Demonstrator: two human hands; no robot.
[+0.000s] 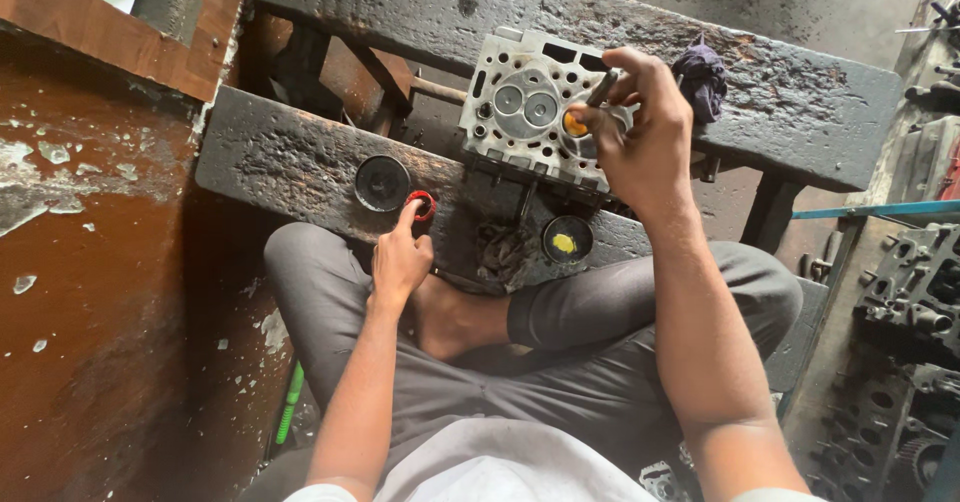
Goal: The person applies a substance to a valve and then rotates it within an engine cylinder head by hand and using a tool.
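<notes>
Pressing its index fingertip into a small red tin, the left hand has its other fingers curled, grasping nothing. Right hand pinches a thin dark tool over the cylinder head, tip at an orange-smeared valve. Black round lid sits just left of the left hand; open tin w/ yellow paste lies btwn the hands on the table.

Pale cylinder head lies flat across grimy beams; small red cap rests nearby.
</notes>
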